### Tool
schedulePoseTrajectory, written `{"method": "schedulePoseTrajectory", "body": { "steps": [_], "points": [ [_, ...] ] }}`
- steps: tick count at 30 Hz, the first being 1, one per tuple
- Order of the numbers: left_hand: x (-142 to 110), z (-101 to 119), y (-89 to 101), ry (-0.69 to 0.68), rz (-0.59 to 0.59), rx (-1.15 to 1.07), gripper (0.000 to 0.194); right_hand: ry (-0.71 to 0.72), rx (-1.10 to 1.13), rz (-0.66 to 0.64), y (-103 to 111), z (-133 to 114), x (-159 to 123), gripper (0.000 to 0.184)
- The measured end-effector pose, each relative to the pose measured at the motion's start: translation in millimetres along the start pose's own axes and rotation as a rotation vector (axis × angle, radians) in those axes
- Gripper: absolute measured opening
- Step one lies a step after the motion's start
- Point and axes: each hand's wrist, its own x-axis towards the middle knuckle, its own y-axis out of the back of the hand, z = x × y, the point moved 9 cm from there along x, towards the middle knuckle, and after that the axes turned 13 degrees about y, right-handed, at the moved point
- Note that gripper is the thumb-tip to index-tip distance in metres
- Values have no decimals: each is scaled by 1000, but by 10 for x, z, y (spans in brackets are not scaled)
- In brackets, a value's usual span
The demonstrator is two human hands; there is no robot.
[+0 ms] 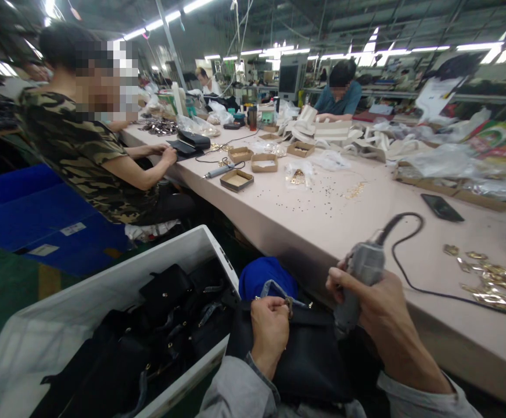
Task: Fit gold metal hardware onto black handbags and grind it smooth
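A black handbag [313, 366] rests on my lap, its top edge toward the table. My left hand [270, 331] is closed over that edge, thumb and fingers pinching a small metal fitting [289, 306] that is partly hidden. A strap wrapped in clear plastic [271, 287] stands up just behind the fingers. In my right hand [386, 313] is a grey electric screwdriver [368, 261], tilted with its lower end toward the bag and its cord rising from the top. The screwdriver's tip cannot be made out against the dark bag.
At my left, a white crate [117, 278] holds several black bags. The long table [279, 223] carries gold metal parts [492, 278], a phone [442, 207], small cardboard trays [236, 179] and scattered screws. A co-worker in camouflage [78, 151] handles a black bag. The cord crosses the table's right side.
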Motion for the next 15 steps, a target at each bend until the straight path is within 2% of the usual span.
{"method": "schedulePoseTrajectory", "body": {
  "steps": [2, 5, 9, 15],
  "points": [
    [-23, 58, -17, -42, 11, 43, 17, 169, 85, 154, 3, -283, -7, 36],
    [-53, 143, -44, -61, 16, 101, 20, 339, 108, 235, -148, -444, -57, 31],
    [-68, 229, -46, -38, 24, 147, 22, 357, 149, 240, -329, -292, -68, 25],
    [-53, 251, -15, -13, 46, 167, 21, 355, 189, 229, -379, -163, -33, 25]
  ]
}}
